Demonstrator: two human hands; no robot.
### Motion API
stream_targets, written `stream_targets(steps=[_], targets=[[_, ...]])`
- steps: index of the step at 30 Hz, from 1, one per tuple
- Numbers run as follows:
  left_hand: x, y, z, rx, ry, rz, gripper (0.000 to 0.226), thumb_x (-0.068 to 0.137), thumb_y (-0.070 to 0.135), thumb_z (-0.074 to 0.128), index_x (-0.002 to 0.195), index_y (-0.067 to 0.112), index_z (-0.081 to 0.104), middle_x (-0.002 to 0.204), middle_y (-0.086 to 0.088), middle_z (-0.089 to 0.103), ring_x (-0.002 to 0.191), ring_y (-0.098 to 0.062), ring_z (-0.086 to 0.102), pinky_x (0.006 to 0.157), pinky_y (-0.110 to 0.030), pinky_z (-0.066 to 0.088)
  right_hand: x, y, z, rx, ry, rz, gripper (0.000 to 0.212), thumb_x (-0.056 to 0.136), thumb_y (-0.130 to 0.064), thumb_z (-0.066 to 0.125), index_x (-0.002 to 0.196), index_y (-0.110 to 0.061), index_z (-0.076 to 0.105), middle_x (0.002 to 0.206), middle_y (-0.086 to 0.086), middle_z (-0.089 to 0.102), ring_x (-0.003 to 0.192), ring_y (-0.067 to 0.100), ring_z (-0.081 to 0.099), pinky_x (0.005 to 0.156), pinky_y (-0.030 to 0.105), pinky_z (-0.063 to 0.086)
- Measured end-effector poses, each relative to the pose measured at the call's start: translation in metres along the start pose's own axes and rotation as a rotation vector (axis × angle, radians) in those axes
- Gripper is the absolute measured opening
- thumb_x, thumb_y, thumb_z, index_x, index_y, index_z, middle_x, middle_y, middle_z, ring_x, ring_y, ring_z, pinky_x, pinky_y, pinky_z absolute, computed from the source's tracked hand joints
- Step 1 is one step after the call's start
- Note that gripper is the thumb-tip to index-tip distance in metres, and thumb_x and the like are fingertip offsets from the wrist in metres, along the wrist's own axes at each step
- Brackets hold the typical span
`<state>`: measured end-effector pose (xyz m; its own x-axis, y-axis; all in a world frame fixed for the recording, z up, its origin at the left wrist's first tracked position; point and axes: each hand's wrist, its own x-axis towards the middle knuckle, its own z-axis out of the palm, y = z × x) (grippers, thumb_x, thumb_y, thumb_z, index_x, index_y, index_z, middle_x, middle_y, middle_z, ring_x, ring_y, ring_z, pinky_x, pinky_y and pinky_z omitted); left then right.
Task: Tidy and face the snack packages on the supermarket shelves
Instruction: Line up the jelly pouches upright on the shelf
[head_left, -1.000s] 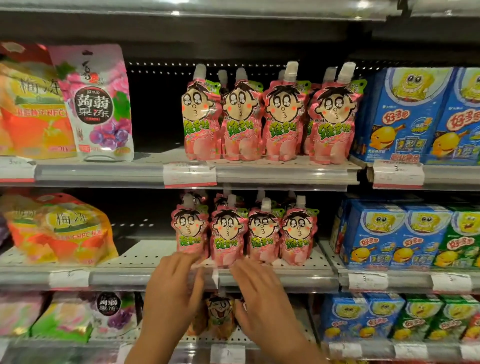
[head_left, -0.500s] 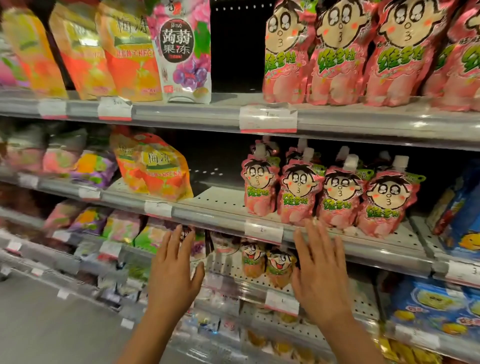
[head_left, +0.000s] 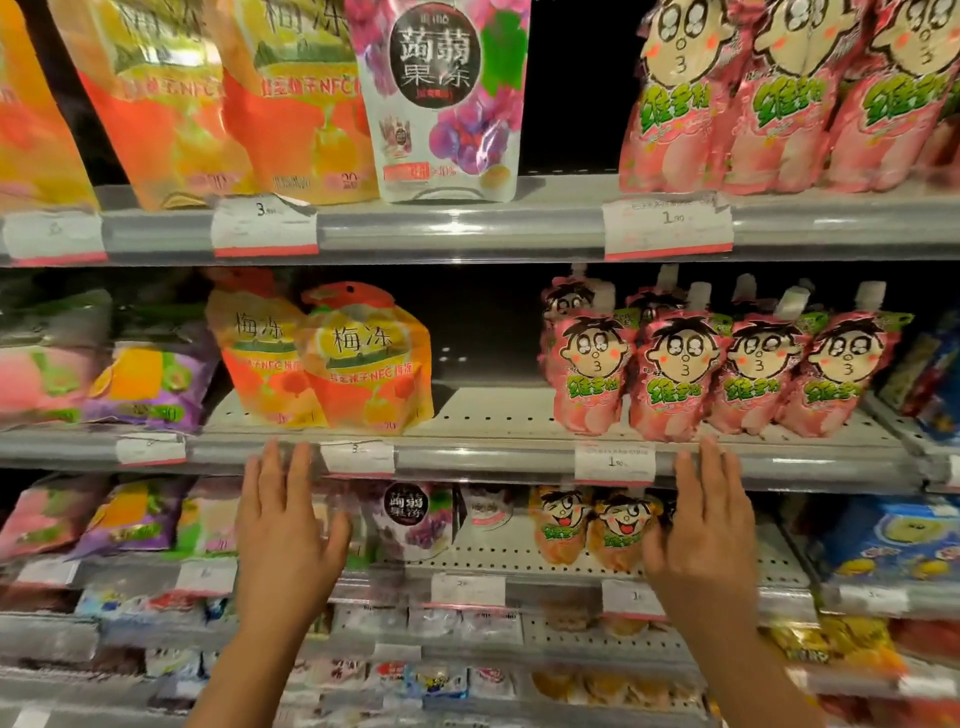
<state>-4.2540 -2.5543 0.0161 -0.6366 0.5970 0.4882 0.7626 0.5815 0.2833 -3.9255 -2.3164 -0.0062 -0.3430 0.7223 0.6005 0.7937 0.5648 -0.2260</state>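
Note:
A row of pink cartoon-face jelly pouches (head_left: 717, 374) stands upright on the middle shelf (head_left: 493, 457), right of an open gap. Two orange plum-jelly bags (head_left: 332, 358) lean together at the shelf's left-centre. My left hand (head_left: 288, 540) is raised flat with straight fingers just below the orange bags, its fingertips at the shelf's front rail. My right hand (head_left: 706, 535) is flat too, fingertips reaching the rail under the pink pouches. Neither hand holds anything.
The top shelf carries orange bags (head_left: 208, 98), a white grape konjac-jelly bag (head_left: 441, 98) and more pink pouches (head_left: 789, 93). Below are orange cartoon pouches (head_left: 597, 525), a grape bag (head_left: 415, 519), pink and purple bags (head_left: 104, 379) at left, blue boxes (head_left: 898, 540) at right.
The view has swung left and closer to the shelves. Both hands have left the pink pouches, spread wide apart, and now hover flat at the middle shelf's rail.

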Motion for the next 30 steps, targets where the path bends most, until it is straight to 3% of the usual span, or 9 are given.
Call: stream_targets(steps=[3, 5, 10, 13, 15, 17, 22, 26, 30], targets=[[0.01, -0.031, 0.002, -0.043, -0.028, 0.012, 0.084, 0.089, 0.05, 0.035, 0.159, 0.006, 0.024, 0.166, -0.019, 0.019, 0.153, -0.039, 0.017, 0.121, -0.056, 0.027, 0.0, -0.015, 0.003, -0.053, -0.019, 0.095, 0.083, 0.086, -0.024, 0.063, 0.156, 0.0, 0.025, 0.169, 0.014, 0.007, 0.157, 0.032, 0.001, 0.121, 0.059, 0.024], [0.011, -0.043, 0.005, -0.058, -0.035, 0.046, 0.083, 0.09, 0.05, 0.034, 0.159, 0.006, 0.023, 0.167, -0.019, 0.018, 0.152, -0.04, 0.02, 0.119, -0.056, 0.031, -0.001, -0.025, 0.004, -0.064, 0.008, 0.134, 0.085, 0.082, -0.02, 0.072, 0.153, 0.004, 0.031, 0.166, 0.022, 0.016, 0.154, 0.04, 0.011, 0.118, 0.062, 0.029], [0.017, -0.064, 0.005, -0.034, -0.086, 0.153, 0.079, 0.087, 0.044, 0.034, 0.156, 0.005, 0.034, 0.164, -0.022, 0.026, 0.145, -0.044, 0.035, 0.106, -0.06, 0.044, -0.012, -0.075, -0.018, 0.045, 0.052, 0.192, 0.07, 0.086, -0.043, 0.043, 0.143, -0.002, 0.048, 0.157, 0.023, 0.03, 0.134, 0.045, 0.042, 0.103, 0.06, 0.046], [0.02, -0.074, 0.006, -0.051, -0.033, 0.201, 0.076, 0.086, 0.044, 0.034, 0.155, 0.012, 0.039, 0.162, -0.019, 0.031, 0.137, -0.043, 0.045, 0.096, -0.06, 0.05, 0.007, -0.125, -0.054, 0.199, 0.128, 0.048, 0.056, 0.091, -0.038, 0.051, 0.14, -0.011, 0.052, 0.158, 0.011, 0.036, 0.138, 0.033, 0.042, 0.108, 0.049, 0.042], [0.018, -0.073, 0.005, -0.072, -0.028, 0.19, 0.07, 0.094, 0.047, 0.023, 0.155, 0.016, 0.038, 0.162, -0.016, 0.033, 0.136, -0.041, 0.046, 0.095, -0.06, 0.049, 0.039, -0.156, -0.088, 0.258, 0.206, -0.021, 0.052, 0.091, -0.033, 0.055, 0.137, -0.008, 0.055, 0.153, 0.009, 0.045, 0.137, 0.027, 0.045, 0.111, 0.043, 0.042], [0.017, -0.071, 0.002, -0.075, -0.052, 0.187, 0.072, 0.089, 0.043, 0.029, 0.154, 0.014, 0.04, 0.162, -0.017, 0.033, 0.135, -0.042, 0.046, 0.094, -0.06, 0.049, 0.077, -0.183, -0.124, 0.29, 0.31, -0.116, 0.047, 0.092, -0.025, 0.06, 0.134, -0.004, 0.058, 0.145, 0.011, 0.053, 0.134, 0.024, 0.049, 0.114, 0.036, 0.038], [0.018, -0.072, -0.008, -0.052, -0.141, 0.194, 0.079, 0.079, 0.04, 0.037, 0.153, 0.012, 0.043, 0.162, -0.018, 0.031, 0.135, -0.043, 0.044, 0.093, -0.06, 0.049, 0.163, -0.24, -0.201, 0.462, 0.46, -0.131, 0.036, 0.096, -0.025, 0.061, 0.13, -0.013, 0.059, 0.127, 0.0, 0.063, 0.114, 0.01, 0.059, 0.094, 0.012, 0.045], [0.018, -0.073, -0.013, -0.043, -0.18, 0.189, 0.079, 0.08, 0.037, 0.045, 0.156, 0.014, 0.038, 0.164, -0.016, 0.029, 0.137, -0.04, 0.042, 0.093, -0.058, 0.049, 0.222, -0.263, -0.217, 0.666, 0.411, 0.075, 0.041, 0.092, -0.038, 0.065, 0.128, -0.02, 0.06, 0.111, -0.009, 0.067, 0.099, 0.003, 0.064, 0.092, 0.027, 0.054], [0.016, -0.074, -0.013, -0.031, -0.179, 0.211, 0.089, 0.079, 0.034, 0.07, 0.157, 0.015, 0.035, 0.164, -0.016, 0.028, 0.137, -0.039, 0.042, 0.092, -0.059, 0.051, 0.25, -0.268, -0.218, 0.83, 0.263, 0.235, 0.037, 0.09, -0.037, 0.072, 0.121, -0.02, 0.06, 0.097, -0.005, 0.064, 0.08, 0.008, 0.06, 0.07, 0.027, 0.049]])
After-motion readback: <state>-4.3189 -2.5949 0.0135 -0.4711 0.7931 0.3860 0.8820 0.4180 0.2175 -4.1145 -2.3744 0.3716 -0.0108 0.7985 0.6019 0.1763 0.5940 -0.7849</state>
